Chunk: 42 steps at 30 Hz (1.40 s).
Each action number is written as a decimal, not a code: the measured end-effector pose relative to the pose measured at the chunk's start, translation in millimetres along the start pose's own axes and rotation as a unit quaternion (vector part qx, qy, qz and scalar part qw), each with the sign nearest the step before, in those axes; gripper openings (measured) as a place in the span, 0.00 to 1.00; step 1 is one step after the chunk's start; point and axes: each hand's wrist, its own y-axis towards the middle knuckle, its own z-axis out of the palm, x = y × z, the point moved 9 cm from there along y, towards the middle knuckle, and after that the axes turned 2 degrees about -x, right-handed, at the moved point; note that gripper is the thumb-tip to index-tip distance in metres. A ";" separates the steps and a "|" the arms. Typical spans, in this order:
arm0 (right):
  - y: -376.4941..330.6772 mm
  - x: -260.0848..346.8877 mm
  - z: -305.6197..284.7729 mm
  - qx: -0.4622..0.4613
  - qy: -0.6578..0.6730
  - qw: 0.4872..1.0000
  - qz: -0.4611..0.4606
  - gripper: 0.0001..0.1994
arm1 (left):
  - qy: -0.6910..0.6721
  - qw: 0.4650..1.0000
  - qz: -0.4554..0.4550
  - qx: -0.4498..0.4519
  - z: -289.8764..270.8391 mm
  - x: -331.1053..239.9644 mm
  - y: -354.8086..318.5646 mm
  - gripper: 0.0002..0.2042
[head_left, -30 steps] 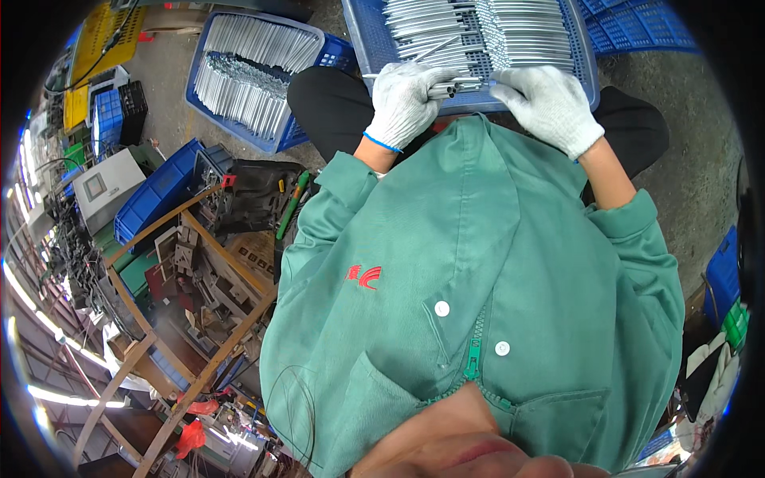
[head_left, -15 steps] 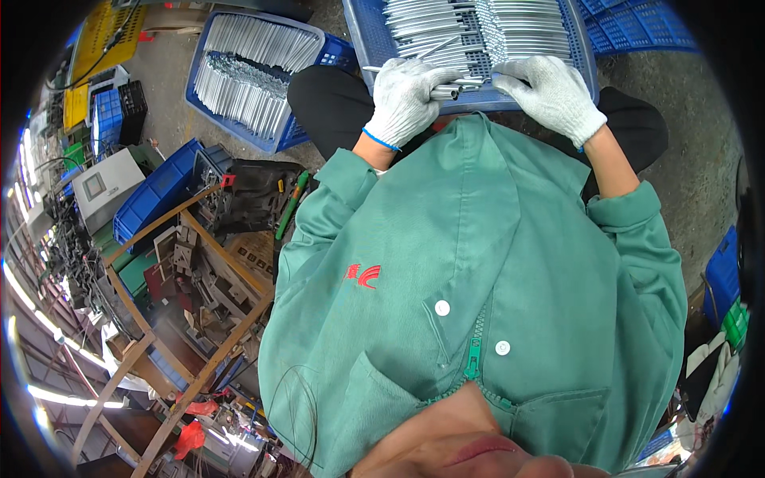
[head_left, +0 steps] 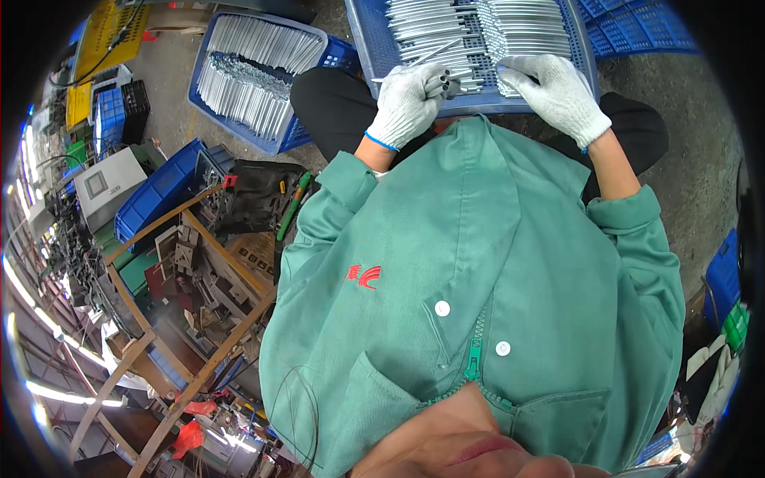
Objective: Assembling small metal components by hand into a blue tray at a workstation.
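My left hand point(head_left: 405, 102), in a white knit glove with a blue cuff edge, is closed around several thin silver metal tubes point(head_left: 443, 80). Their hollow ends point up and to the right. A blue plastic crate point(head_left: 498, 104) stands in front of me, holding rows of similar tubes point(head_left: 530, 32). Over its near edge, at the right-hand row, is my right hand point(head_left: 554, 92), gloved the same way. Its thumb and forefinger curl toward each other, and whatever lies between their tips is hidden. One tube point(head_left: 438, 51) lies slanted across the left row.
A second blue crate point(head_left: 271, 142) full of tubes sits on the floor to the left. More blue crates point(head_left: 637, 28) stand at the far right. A wooden frame point(head_left: 211, 370) with metal parts, a grey box point(head_left: 110, 185) and a tilted blue bin point(head_left: 159, 191) crowd my left side.
My left hand has turned, so the tube ends in it now point upward rather than to the right. My right hand has shifted slightly to the right.
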 end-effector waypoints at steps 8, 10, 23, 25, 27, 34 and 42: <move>-12.9 13.8 7.7 0.001 -0.116 0.992 -0.040 0.18 | -0.172 0.979 -0.103 0.039 16.4 25.9 -6.5 0.12; -12.0 16.3 7.6 0.004 -0.118 0.992 -0.045 0.18 | -0.159 0.981 -0.105 0.042 13.7 20.8 -4.6 0.12; -14.2 24.9 19.2 0.077 -0.091 0.993 0.012 0.18 | 0.018 0.999 0.019 -0.048 -10.3 -22.2 1.4 0.19; -11.3 21.5 16.0 0.054 -0.088 0.995 0.007 0.18 | 0.026 0.998 0.022 -0.046 -10.9 -25.1 2.4 0.19; -6.4 17.7 9.3 0.007 -0.082 0.997 -0.007 0.18 | 0.043 0.998 0.027 -0.043 -11.8 -28.0 3.0 0.20; -10.5 8.1 29.4 0.115 -0.067 0.990 0.044 0.18 | 0.036 0.996 0.045 -0.066 -10.2 -26.3 1.5 0.20; -4.4 9.3 18.0 0.066 -0.058 0.995 0.037 0.18 | 0.030 0.997 0.047 -0.053 -6.1 -22.9 1.2 0.18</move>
